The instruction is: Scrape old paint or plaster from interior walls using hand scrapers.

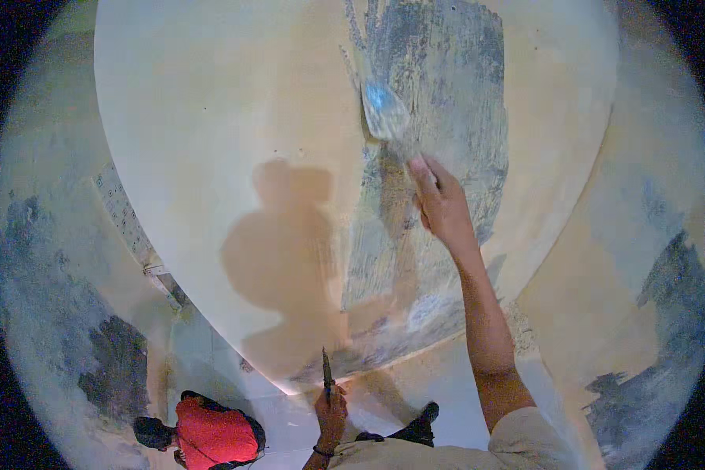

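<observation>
In front of me is a cream-coloured wall (194,141) with a rough, streaked grey patch (452,117) down its right half. My right hand (443,202), arm stretched up, grips a scraper or putty knife (385,114). Its wide, shiny blade lies against the patch's left edge, and motion blurs its lower part. Low down, near the wall's bottom edge, my left hand (332,411) is closed around a narrow dark tool (327,367) that points upward. That tool may be a second putty knife seen edge-on; its exact kind is unclear.
A person in a red top (214,432) is low at the left, beside the wall. Side walls on the left (41,276) and right (658,282) carry dark grey patches. A switch or socket panel (120,208) is at the left. My shadow (282,247) falls on the wall.
</observation>
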Demonstrator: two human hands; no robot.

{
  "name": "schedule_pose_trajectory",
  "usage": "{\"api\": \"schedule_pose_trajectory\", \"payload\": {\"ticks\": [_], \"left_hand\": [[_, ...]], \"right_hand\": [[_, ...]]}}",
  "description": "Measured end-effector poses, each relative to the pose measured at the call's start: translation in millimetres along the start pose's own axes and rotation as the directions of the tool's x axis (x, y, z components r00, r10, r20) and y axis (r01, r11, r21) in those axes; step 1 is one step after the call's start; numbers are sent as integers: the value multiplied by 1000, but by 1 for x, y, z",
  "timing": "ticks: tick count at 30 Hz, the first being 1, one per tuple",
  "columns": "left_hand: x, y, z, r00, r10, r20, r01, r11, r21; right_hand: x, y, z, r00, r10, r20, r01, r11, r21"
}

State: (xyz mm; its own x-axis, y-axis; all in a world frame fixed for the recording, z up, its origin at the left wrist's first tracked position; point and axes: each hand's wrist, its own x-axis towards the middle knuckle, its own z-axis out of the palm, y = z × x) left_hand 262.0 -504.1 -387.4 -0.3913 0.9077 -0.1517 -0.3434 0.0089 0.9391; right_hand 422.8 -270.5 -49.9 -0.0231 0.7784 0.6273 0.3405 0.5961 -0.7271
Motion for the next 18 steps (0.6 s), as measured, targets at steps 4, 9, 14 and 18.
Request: {"api": "schedule_pose_trajectory", "payload": {"ticks": [4, 9, 14, 18], "left_hand": [[0, -12, -8, 999, -26, -30, 26, 1000, -11], [2, -18, -5, 999, -42, 1, 42, 999, 15], [3, -6, 8, 1000, -15, 12, 15, 1000, -28], [12, -7, 4, 997, 2, 78, 2, 999, -43]], "right_hand": [[-19, 13, 11, 999, 52, 7, -52, 998, 20], [6, 3, 9, 999, -18, -49, 19, 999, 27], [85, -64, 0, 941, -332, -58, 312, 923, -223], [120, -143, -26, 913, -408, 12, 388, 859, -334]]}}
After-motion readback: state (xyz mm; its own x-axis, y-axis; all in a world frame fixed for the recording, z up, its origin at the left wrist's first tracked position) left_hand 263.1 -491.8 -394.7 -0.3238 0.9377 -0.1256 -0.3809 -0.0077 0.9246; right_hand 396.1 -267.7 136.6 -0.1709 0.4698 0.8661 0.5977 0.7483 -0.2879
